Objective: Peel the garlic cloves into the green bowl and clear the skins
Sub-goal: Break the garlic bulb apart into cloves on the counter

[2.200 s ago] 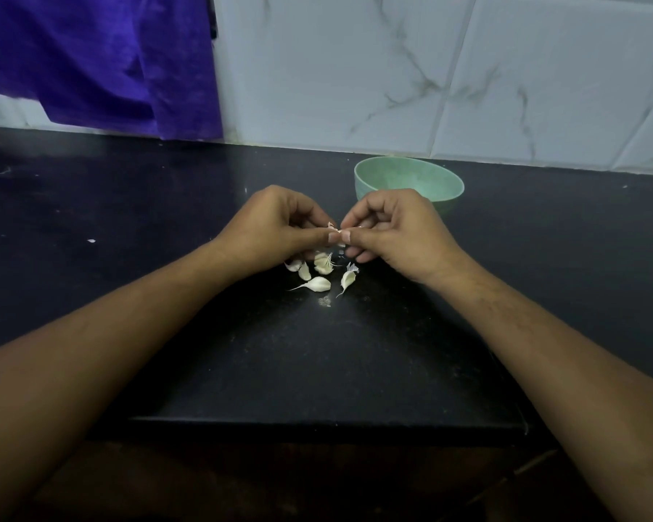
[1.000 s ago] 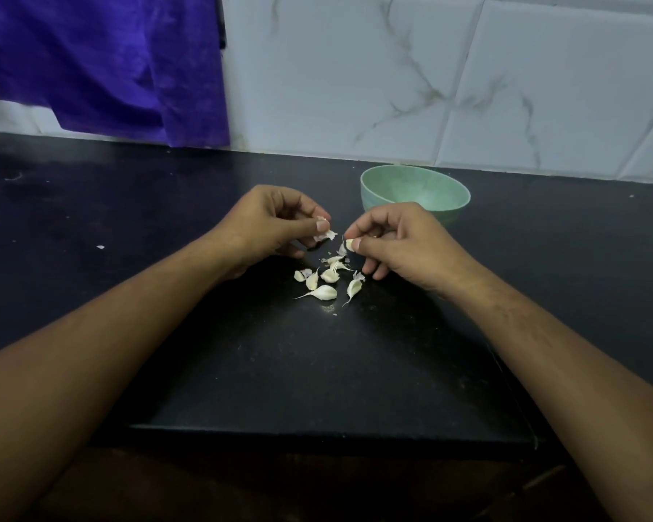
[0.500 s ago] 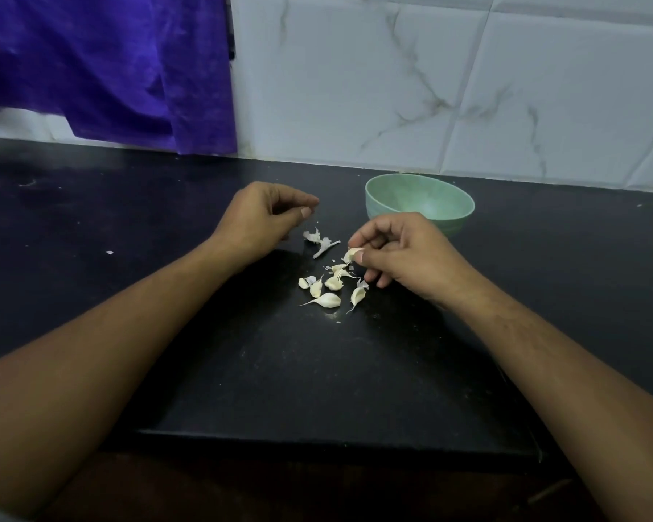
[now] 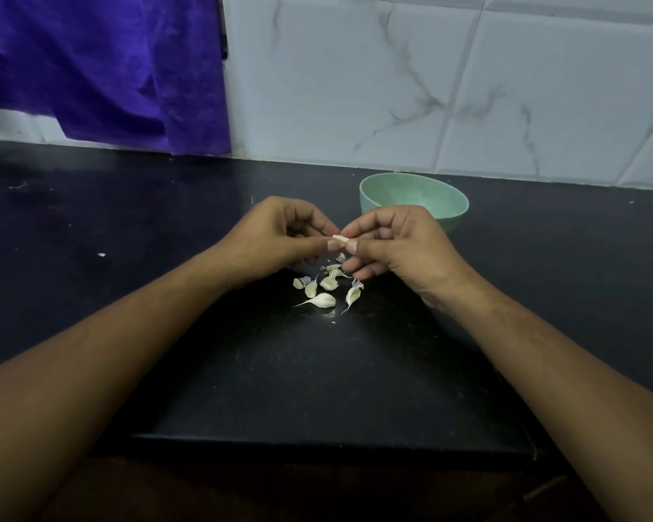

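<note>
A small pale garlic clove (image 4: 341, 240) is pinched between the fingertips of my left hand (image 4: 276, 237) and my right hand (image 4: 396, 244), held above the black counter. Below the hands lie several unpeeled garlic cloves (image 4: 323, 300) and bits of papery skin (image 4: 341, 258), partly hidden by my right fingers. The green bowl (image 4: 445, 197) stands just behind my right hand, which covers its near rim; what the bowl holds does not show.
The black counter (image 4: 129, 227) runs to a marble-tiled wall. A purple cloth (image 4: 102, 65) hangs at the back left. A white speck (image 4: 101, 254) lies left of my left arm. The counter's front edge (image 4: 317, 442) is near my forearms.
My left hand dropped a piece of skin on the counter behind the pile, then came back to my right hand. Both hands now pinch the clove together again.
</note>
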Available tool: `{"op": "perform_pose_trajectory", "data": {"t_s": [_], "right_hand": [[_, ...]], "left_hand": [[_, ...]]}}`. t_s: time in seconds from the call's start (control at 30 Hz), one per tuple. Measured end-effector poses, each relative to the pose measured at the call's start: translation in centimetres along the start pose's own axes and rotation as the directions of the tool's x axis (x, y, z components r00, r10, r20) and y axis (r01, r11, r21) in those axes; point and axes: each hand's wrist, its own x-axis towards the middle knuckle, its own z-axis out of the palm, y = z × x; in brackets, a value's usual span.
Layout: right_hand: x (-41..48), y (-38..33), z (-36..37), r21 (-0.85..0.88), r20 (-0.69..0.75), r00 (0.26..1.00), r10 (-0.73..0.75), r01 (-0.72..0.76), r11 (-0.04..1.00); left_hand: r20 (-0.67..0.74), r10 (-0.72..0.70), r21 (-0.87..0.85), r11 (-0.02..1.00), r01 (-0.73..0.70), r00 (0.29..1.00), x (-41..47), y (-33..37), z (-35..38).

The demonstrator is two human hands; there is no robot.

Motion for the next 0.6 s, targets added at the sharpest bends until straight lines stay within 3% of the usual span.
{"op": "perform_pose_trajectory", "data": {"t_s": [0.4, 0.6], "right_hand": [[0.16, 0.19, 0.68, -0.087, -0.077, 0.993, -0.094, 0.087, 0.992], [0.03, 0.37, 0.74, -0.145, -0.058, 0.987, -0.147, 0.138, 0.980]], "left_hand": [[-0.057, -0.014, -0.037, 0.999, 0.012, 0.998, 0.02, 0.21, 0.64], [-0.106, -0.065, -0.138, 0.989, 0.050, 0.992, -0.03, 0.09, 0.77]]}}
